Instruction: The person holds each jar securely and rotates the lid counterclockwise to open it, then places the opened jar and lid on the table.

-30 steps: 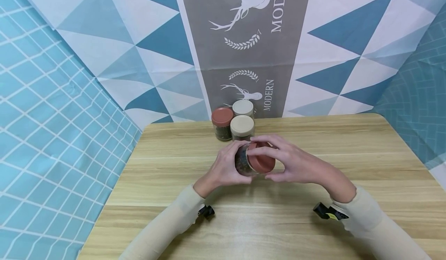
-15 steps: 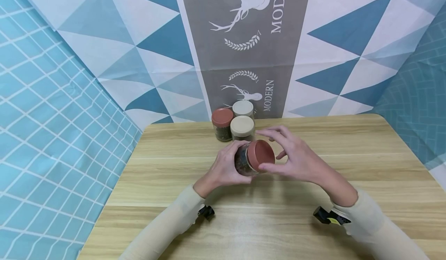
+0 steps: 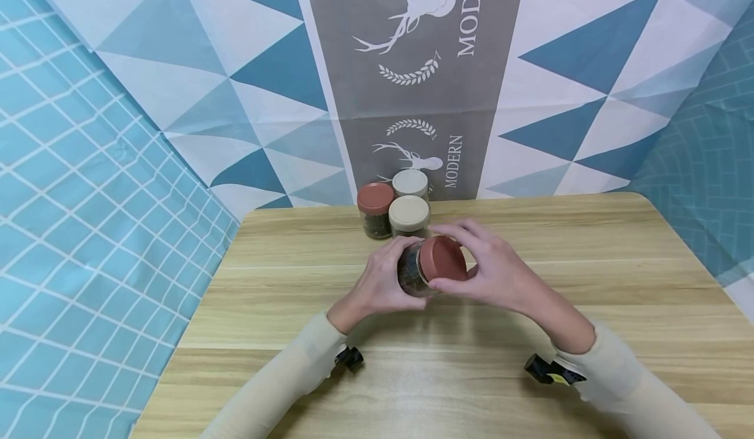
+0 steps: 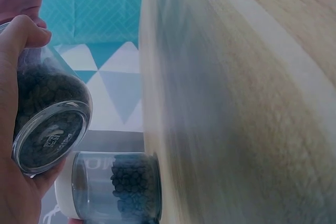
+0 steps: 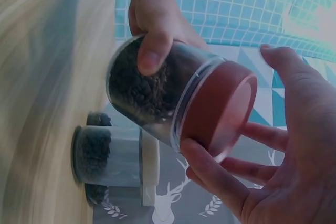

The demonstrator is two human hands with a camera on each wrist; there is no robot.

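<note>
My left hand (image 3: 379, 282) grips a clear glass jar (image 3: 409, 275) of small dark pieces, tilted with its reddish-brown lid (image 3: 444, 259) toward my right hand. In the left wrist view the jar's embossed base (image 4: 51, 137) faces the camera. My right hand (image 3: 497, 265) is spread around the lid. A fingertip (image 5: 197, 150) touches the lid's rim in the right wrist view, while the thumb (image 5: 286, 64) stands apart from it. The lid sits on the jar's mouth.
Three more jars stand together at the back of the wooden table (image 3: 283, 308): one with a red lid (image 3: 376, 198), one with a cream lid (image 3: 409, 212) and one with a white lid (image 3: 410, 182). A patterned cloth wall (image 3: 424, 86) rises right behind them.
My right hand's fingers were over the lid, then lifted off and spread, and now come back close around it. My left hand and the jar stay nearly in place.
</note>
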